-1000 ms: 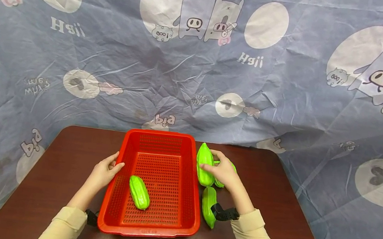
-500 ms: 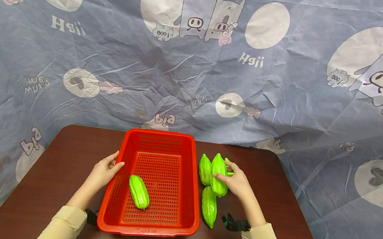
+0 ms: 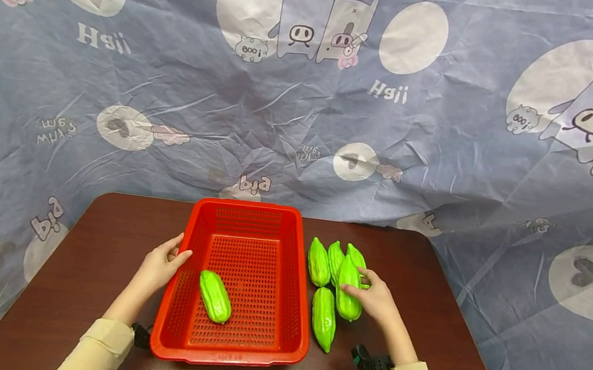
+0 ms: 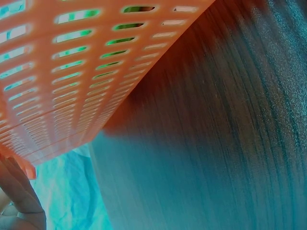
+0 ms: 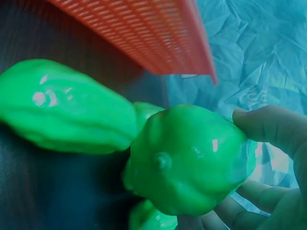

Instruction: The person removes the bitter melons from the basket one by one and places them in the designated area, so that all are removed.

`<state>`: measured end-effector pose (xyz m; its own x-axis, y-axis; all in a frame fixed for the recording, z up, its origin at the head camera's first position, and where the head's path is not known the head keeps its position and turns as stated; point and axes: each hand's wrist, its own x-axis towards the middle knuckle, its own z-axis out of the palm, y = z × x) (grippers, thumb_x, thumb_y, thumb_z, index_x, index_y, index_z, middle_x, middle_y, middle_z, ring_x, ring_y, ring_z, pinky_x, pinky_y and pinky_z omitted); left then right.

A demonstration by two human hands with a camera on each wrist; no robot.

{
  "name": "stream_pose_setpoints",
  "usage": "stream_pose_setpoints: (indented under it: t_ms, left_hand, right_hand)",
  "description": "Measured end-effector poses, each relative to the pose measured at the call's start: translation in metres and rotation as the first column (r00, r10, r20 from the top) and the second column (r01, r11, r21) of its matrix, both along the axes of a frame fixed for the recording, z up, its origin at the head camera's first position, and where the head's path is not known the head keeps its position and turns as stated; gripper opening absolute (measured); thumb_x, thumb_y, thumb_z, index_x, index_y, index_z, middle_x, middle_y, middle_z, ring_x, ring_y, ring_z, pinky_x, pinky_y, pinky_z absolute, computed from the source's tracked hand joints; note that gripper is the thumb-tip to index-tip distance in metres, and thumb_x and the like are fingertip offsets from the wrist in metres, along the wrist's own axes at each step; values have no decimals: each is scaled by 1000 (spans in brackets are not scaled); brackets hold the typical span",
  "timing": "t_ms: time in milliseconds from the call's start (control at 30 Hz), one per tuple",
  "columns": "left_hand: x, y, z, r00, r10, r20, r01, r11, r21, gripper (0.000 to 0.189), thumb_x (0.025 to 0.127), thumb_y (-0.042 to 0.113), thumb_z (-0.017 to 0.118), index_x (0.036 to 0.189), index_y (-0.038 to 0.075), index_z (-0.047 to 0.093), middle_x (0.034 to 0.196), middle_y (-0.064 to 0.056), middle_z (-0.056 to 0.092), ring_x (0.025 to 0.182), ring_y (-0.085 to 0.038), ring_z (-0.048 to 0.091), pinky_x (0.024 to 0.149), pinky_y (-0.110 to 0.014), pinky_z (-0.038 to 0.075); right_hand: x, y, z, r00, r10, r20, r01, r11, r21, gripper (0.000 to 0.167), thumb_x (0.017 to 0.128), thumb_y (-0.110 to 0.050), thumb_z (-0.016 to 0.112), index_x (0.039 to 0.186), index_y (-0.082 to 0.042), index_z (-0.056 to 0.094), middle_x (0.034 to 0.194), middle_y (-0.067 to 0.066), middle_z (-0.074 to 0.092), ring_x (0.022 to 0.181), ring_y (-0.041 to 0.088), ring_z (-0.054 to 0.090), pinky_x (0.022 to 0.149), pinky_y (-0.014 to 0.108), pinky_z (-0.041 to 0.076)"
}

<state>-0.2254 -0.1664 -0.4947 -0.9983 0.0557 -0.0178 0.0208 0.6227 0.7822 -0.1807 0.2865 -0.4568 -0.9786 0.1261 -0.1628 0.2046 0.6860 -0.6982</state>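
My left hand (image 3: 160,262) holds the left rim of a red plastic basket (image 3: 230,359); in the left wrist view its curled fingers (image 4: 21,196) sit by the slotted wall. Inside the basket lies one green ribbed gourd (image 3: 214,298). To the right of the basket, my right hand (image 3: 376,296) grips another green gourd (image 3: 348,290) between thumb and fingers; its rounded, nubbed end faces the right wrist camera. Loose gourds lie close about it: one at the back left (image 3: 318,263), others behind it, and a front gourd (image 3: 323,319). I cannot tell whether the held gourd touches the table.
The basket stands on a dark brown wooden table (image 3: 124,232) with rounded far corners. A grey-blue cloth (image 3: 294,117) with cartoon pigs hangs right behind the table. Dark straps (image 3: 372,361) sit at both wrists.
The right hand has carried the gripped gourd away from the basket's right rim, to the right and nearer to me, uncovering gourds behind it. Left hand and basket stay put.
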Motion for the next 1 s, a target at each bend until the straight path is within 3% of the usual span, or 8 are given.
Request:
stream_pose_setpoints:
  t_ms: [533, 1000]
  left_hand:
    - [-2, 0, -2, 1000, 4, -17, -4, 1000, -1, 62, 100, 21, 60, 150, -5, 36, 106, -22, 67, 86, -24, 62, 69, -28, 50]
    - [-1, -1, -2, 1000, 5, -10, -5, 1000, -2, 62, 100, 22, 60, 150, -5, 35, 108, -22, 66, 89, -26, 62, 71, -30, 50]
  right_hand:
    - [13, 10, -39, 998, -26, 52, 26, 1000, -9, 76, 84, -32, 76, 142, 6, 45, 130, 34, 56, 120, 47, 54, 95, 54, 48]
    - [18, 11, -53, 997, -15, 79, 19, 998, -54, 72, 84, -27, 77, 139, 9, 47, 125, 32, 59, 113, 44, 59, 89, 50, 52]
